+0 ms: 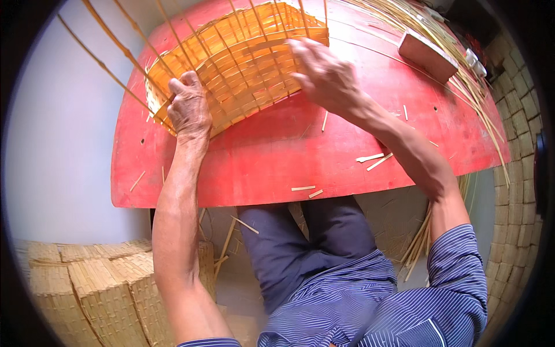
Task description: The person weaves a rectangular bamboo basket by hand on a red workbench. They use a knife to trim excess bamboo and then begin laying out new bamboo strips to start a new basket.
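A yellow-orange woven bamboo basket (pixel 248 78) sits tilted on the red tabletop, its long upright stakes (pixel 122 49) standing up past the woven wall. At the near left corner my left hand (pixel 189 107) is closed on the basket's wall, its fingertips partly hidden. My right hand (pixel 328 75) is at the basket's right end, slightly blurred, with thumb and fingers spread apart. Its fingertips lie against or just beside the upper strip of the near wall; whether they touch it I cannot tell.
The red table (pixel 243 168) carries scattered bamboo offcuts (pixel 370 157). A brick (pixel 428 55) rests on a bundle of long thin strips (pixel 480 113) at the right. Stacked woven pieces (pixel 98 289) stand at lower left, more (pixel 514 191) along the right. Loose strips (pixel 416 246) lie below the table.
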